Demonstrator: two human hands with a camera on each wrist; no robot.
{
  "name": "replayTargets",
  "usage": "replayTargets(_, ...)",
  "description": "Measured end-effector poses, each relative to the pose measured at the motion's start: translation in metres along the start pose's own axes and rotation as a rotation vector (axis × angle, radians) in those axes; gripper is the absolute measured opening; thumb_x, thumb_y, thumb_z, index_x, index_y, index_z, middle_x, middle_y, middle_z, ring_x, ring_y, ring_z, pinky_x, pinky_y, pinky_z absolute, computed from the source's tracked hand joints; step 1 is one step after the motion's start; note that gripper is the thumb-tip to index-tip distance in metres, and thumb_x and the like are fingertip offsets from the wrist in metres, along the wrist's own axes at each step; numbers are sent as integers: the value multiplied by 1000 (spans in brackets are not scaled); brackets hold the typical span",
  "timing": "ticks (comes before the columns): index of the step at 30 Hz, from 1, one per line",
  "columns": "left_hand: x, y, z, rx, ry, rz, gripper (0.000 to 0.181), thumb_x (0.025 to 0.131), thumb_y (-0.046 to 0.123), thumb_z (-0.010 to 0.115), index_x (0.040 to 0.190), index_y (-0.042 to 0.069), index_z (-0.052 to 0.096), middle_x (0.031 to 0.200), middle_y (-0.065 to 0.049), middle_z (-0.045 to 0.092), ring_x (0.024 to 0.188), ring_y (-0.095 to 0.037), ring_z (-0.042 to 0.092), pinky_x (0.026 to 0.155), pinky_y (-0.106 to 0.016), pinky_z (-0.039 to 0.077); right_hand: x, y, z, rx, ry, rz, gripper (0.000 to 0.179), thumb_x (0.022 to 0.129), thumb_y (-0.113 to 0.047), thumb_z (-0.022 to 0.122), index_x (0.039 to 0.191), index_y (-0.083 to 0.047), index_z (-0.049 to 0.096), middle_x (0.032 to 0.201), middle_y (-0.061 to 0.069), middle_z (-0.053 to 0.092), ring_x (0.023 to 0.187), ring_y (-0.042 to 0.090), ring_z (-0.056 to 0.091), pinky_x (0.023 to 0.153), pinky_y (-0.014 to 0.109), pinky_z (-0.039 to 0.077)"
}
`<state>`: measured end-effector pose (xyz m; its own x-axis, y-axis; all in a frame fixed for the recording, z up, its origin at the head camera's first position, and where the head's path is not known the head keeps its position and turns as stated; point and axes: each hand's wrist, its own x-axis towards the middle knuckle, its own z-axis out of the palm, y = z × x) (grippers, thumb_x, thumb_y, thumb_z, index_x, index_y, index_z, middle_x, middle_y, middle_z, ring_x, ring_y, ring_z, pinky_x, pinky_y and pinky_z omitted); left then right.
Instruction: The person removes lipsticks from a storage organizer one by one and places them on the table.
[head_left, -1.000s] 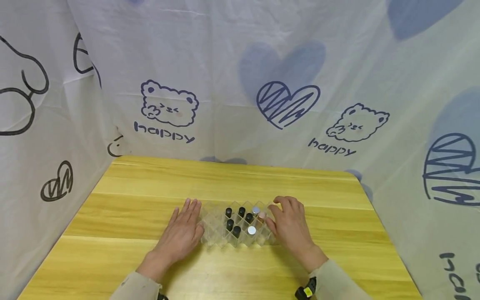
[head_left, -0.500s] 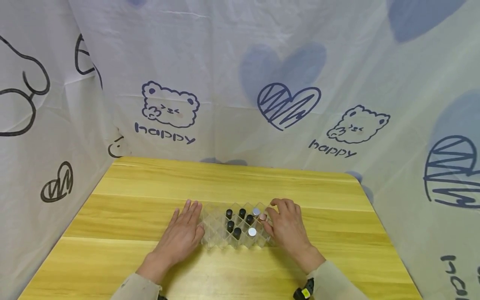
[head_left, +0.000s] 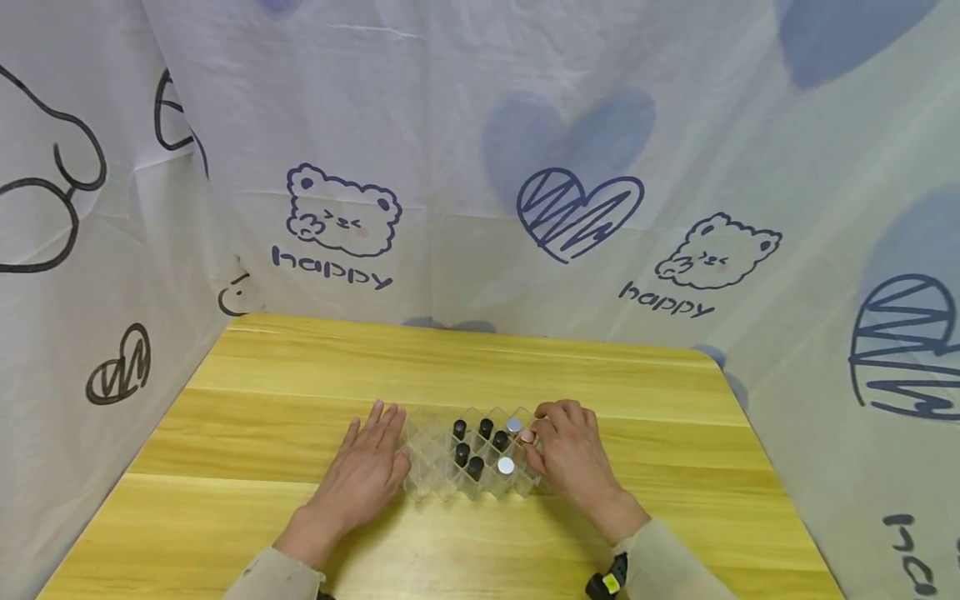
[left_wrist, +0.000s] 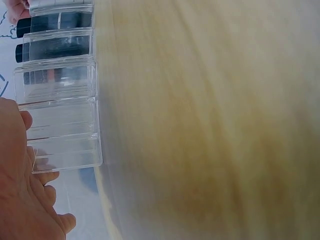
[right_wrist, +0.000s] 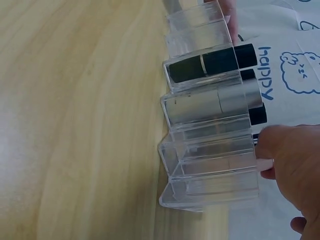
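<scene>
A clear lipstick organizer (head_left: 429, 467) with diamond-shaped compartments stands on the table. Several black lipsticks (head_left: 476, 467) are upright in it, beside a silver one (head_left: 506, 466) in front and another silver-topped one (head_left: 513, 426) at the back. My right hand (head_left: 577, 454) is at the right end, pinching the top of a pale pink lipstick (head_left: 527, 435) that sits in a compartment; in the right wrist view its pink tip (right_wrist: 265, 164) shows by the thumb. With fingers extended, my left hand (head_left: 365, 462) rests against the left end, its thumb touching the organizer wall (left_wrist: 62, 152).
The yellow wood-grain table (head_left: 300, 358) reaches back to a hanging white cloth (head_left: 450, 242) printed with bears and hearts. The cloth also encloses the left and right sides. A black wrist strap (head_left: 609, 579) sits by the right sleeve.
My right hand has shifted slightly left, and its thumb and fingers have drawn in around the pink lipstick's top. My left hand and the organizer stay nearly in place.
</scene>
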<state>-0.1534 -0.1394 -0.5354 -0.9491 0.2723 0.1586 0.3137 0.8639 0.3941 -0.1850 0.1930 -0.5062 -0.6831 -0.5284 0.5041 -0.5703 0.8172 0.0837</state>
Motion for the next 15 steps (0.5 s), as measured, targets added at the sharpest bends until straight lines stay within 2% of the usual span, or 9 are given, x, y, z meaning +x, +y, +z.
replayTargets(7,0,0,1,-5,-1,2,61,113,34,40,164,0,32,171,-17,31,163,-34,17,132,-60,14,0,2,4,18,-12,-8,18,96,-24,74,92,-11,62,102,8,65,103,34,57,85,50,49)
replayTargets(15,0,-1,1,-4,7,5,61,113,34,41,163,-1,35,171,-17,33,163,-35,18,131,-61,15,2,3,2,14,-45,-3,19,97,-29,71,92,-13,63,96,5,60,94,29,50,84,48,45)
